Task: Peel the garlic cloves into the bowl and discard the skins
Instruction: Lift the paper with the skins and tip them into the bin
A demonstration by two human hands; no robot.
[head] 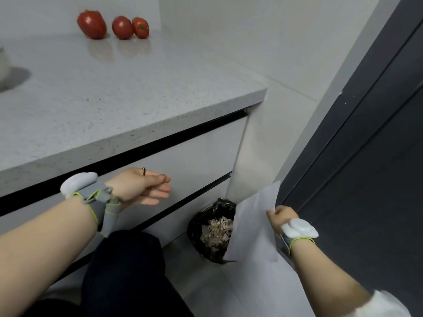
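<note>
Papery, pale garlic skins (216, 232) lie heaped in the black-lined bin (196, 225) on the floor, just beside the drawers (183, 161). A white sheet of paper (254, 225) slants down with its lower edge at the bin's mouth, likely serving as a chute so the skins slide in without scattering. The right grip (281, 218) pinches the sheet's upper edge, fingers curled over it. The left grip (140, 187) hangs spread, holding nothing, probably for balance. Three tomatoes (114, 25) sit far back on the grey table (137, 88). No cloves show; discarding looks nearly done.
</note>
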